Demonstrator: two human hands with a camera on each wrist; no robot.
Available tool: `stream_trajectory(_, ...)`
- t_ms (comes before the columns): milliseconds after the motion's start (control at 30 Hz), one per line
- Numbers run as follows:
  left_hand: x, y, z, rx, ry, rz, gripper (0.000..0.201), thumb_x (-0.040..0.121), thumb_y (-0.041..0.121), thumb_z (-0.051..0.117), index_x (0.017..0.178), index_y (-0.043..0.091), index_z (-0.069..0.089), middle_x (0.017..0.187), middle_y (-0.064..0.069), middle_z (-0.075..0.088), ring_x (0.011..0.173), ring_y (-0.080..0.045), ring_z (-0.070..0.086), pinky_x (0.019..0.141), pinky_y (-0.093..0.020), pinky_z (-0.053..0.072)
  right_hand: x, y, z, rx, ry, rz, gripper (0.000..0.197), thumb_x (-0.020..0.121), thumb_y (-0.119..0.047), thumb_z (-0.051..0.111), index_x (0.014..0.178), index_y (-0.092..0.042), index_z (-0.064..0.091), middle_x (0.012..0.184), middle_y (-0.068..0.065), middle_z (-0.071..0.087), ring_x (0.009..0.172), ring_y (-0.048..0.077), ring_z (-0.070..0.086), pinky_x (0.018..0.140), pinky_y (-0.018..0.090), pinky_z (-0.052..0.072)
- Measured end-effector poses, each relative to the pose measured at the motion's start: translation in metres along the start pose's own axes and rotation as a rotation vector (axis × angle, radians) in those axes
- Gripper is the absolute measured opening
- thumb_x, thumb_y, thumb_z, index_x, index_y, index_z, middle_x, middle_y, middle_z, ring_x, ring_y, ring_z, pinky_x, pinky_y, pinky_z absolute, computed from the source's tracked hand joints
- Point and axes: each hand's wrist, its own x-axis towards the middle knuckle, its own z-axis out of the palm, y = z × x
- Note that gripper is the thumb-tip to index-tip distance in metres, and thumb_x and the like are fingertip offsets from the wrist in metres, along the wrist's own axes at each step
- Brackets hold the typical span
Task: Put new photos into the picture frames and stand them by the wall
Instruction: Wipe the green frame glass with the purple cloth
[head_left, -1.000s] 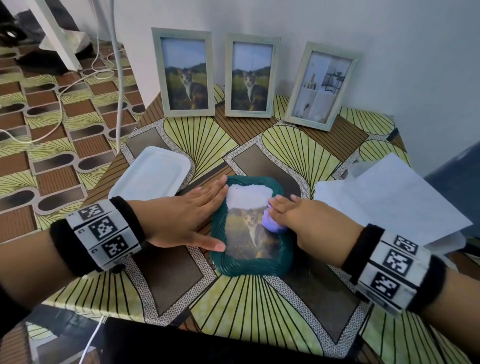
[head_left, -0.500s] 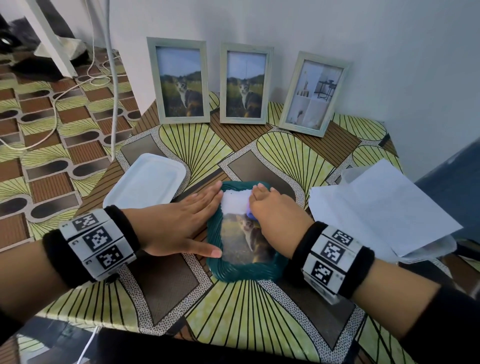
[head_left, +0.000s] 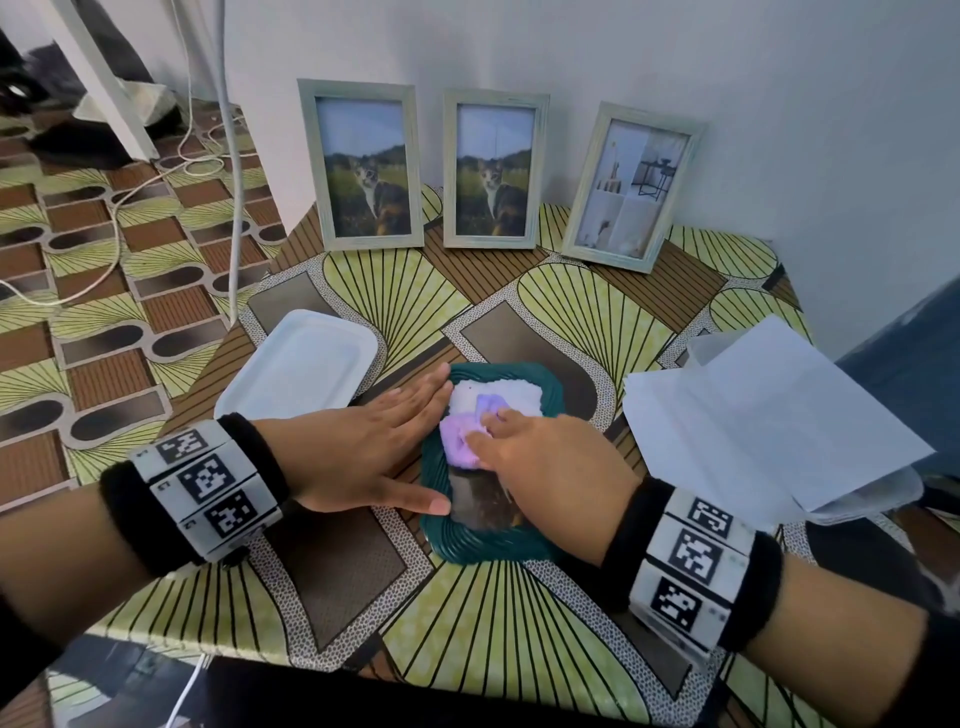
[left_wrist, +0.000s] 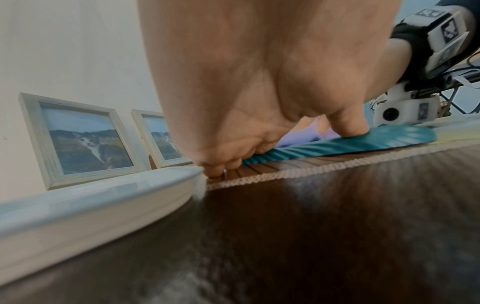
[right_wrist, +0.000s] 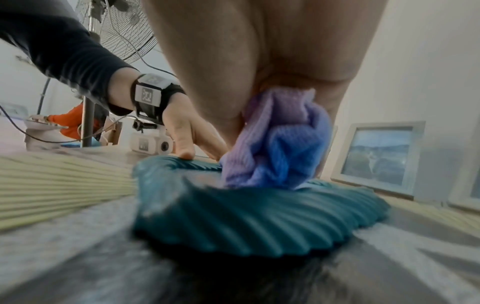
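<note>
A teal ribbed picture frame (head_left: 488, 543) lies flat on the table with a cat photo under its glass. My left hand (head_left: 363, 452) rests flat beside its left edge, fingers straight, thumb on the frame's rim (left_wrist: 348, 131). My right hand (head_left: 540, 457) grips a bunched purple cloth (head_left: 460, 441) and presses it on the glass; the cloth (right_wrist: 275, 144) shows crumpled under the palm above the teal frame (right_wrist: 246, 222). Three pale wooden frames stand by the wall: two with cat photos (head_left: 363, 166) (head_left: 493, 169), one with an interior photo (head_left: 628, 187).
A white rectangular tray (head_left: 298, 364) sits left of the teal frame, close to my left hand. Loose white paper sheets (head_left: 769, 415) lie at the right. The table's right edge drops off beyond them. Cables run over the floor at the left.
My right hand has slid the purple cloth over the glass, from the right side up to the top and then toward the upper left. The left hand has stayed in place.
</note>
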Motion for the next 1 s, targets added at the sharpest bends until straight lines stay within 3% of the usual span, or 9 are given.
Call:
stream_trajectory(200, 0.0, -0.001, -0.001, -0.008, -0.014, -0.012, 0.109, 0.085, 0.079, 0.034, 0.146, 0.018, -0.033, 0.149, 0.005, -0.046, 0.123, 0.015, -0.044, 0.093, 0.002, -0.028, -0.02, 0.005, 0.005, 0.083, -0.06, -0.104, 0.05, 0.094, -0.007, 0.042, 0.143, -0.016, 0.039, 0.157, 0.007, 0.03, 0.143, 0.02, 0.031, 0.098, 0.039, 0.041)
stream_trajectory(333, 0.0, -0.005, -0.002, -0.026, -0.051, -0.035, 0.11, 0.083, 0.08, 0.034, 0.145, 0.02, -0.035, 0.149, 0.007, -0.047, 0.125, 0.015, -0.043, 0.094, 0.001, -0.027, -0.026, 0.002, 0.006, 0.096, -0.07, -0.102, 0.05, 0.094, -0.005, 0.04, 0.143, -0.013, 0.04, 0.154, 0.009, 0.035, 0.141, 0.023, 0.033, 0.1, 0.039, 0.04)
stream_trajectory(500, 0.001, 0.005, -0.001, -0.019, -0.026, -0.01, 0.109, 0.087, 0.073, 0.039, 0.145, 0.017, -0.035, 0.148, 0.005, -0.047, 0.124, 0.013, -0.045, 0.093, 0.002, -0.027, -0.018, -0.006, 0.006, 0.081, -0.038, 0.031, 0.056, 0.096, -0.009, 0.046, 0.149, -0.006, 0.027, 0.156, 0.013, 0.026, 0.14, 0.028, 0.026, 0.107, 0.038, 0.03)
stream_trajectory(667, 0.003, 0.001, 0.003, -0.053, -0.013, -0.02, 0.108, 0.088, 0.071, 0.04, 0.146, 0.019, -0.034, 0.148, 0.007, -0.047, 0.122, 0.011, -0.047, 0.091, 0.003, -0.027, 0.006, -0.01, -0.004, 0.038, -0.106, 0.077, 0.075, 0.089, -0.017, 0.063, 0.15, -0.006, 0.021, 0.151, 0.015, 0.028, 0.134, 0.03, 0.034, 0.102, 0.04, 0.036)
stream_trajectory(733, 0.004, 0.001, 0.004, -0.064, 0.005, -0.014, 0.107, 0.087, 0.071, 0.041, 0.145, 0.021, -0.034, 0.148, 0.008, -0.046, 0.126, 0.012, -0.044, 0.092, 0.004, -0.025, 0.001, -0.01, -0.003, 0.075, -0.049, 0.075, 0.063, 0.096, -0.021, 0.054, 0.149, -0.008, 0.023, 0.151, 0.015, 0.03, 0.135, 0.028, 0.034, 0.101, 0.042, 0.037)
stream_trajectory(800, 0.005, 0.001, 0.003, -0.075, 0.027, -0.025, 0.109, 0.084, 0.073, 0.044, 0.146, 0.025, -0.031, 0.149, 0.012, -0.044, 0.139, 0.006, -0.031, 0.101, 0.0, -0.018, -0.011, -0.005, -0.002, 0.25, -0.001, 0.038, 0.048, 0.105, -0.024, 0.035, 0.149, -0.007, 0.025, 0.154, 0.016, 0.029, 0.141, 0.029, 0.028, 0.108, 0.045, 0.034)
stream_trajectory(867, 0.005, 0.001, 0.002, -0.066, 0.056, -0.053, 0.113, 0.079, 0.076, 0.047, 0.151, 0.025, -0.024, 0.153, 0.015, -0.039, 0.147, 0.001, -0.008, 0.11, -0.009, -0.002, -0.026, 0.004, -0.002, 0.658, -0.004, 0.06, 0.046, 0.107, -0.028, 0.027, 0.15, -0.012, 0.029, 0.154, 0.015, 0.035, 0.141, 0.031, 0.031, 0.113, 0.045, 0.028)
stream_trajectory(933, 0.004, 0.002, 0.0, -0.023, 0.097, -0.067, 0.116, 0.077, 0.078, 0.049, 0.155, 0.024, -0.017, 0.156, 0.015, -0.032, 0.148, -0.004, 0.011, 0.111, -0.015, 0.013, -0.041, 0.014, -0.001, 0.991, 0.052, 0.075, 0.047, 0.106, -0.036, 0.033, 0.151, -0.024, 0.033, 0.151, 0.002, 0.043, 0.139, 0.017, 0.038, 0.116, 0.036, 0.027)
stream_trajectory(1000, 0.003, 0.005, -0.004, 0.033, 0.133, -0.067, 0.115, 0.076, 0.079, 0.05, 0.156, 0.022, -0.01, 0.16, 0.012, -0.024, 0.147, -0.008, 0.02, 0.112, -0.019, 0.02, -0.054, 0.021, 0.002, 1.099, 0.171, 0.104, 0.041, 0.104, -0.031, 0.043, 0.144, -0.027, 0.046, 0.141, -0.01, 0.054, 0.13, 0.002, 0.046, 0.113, 0.028, 0.033)
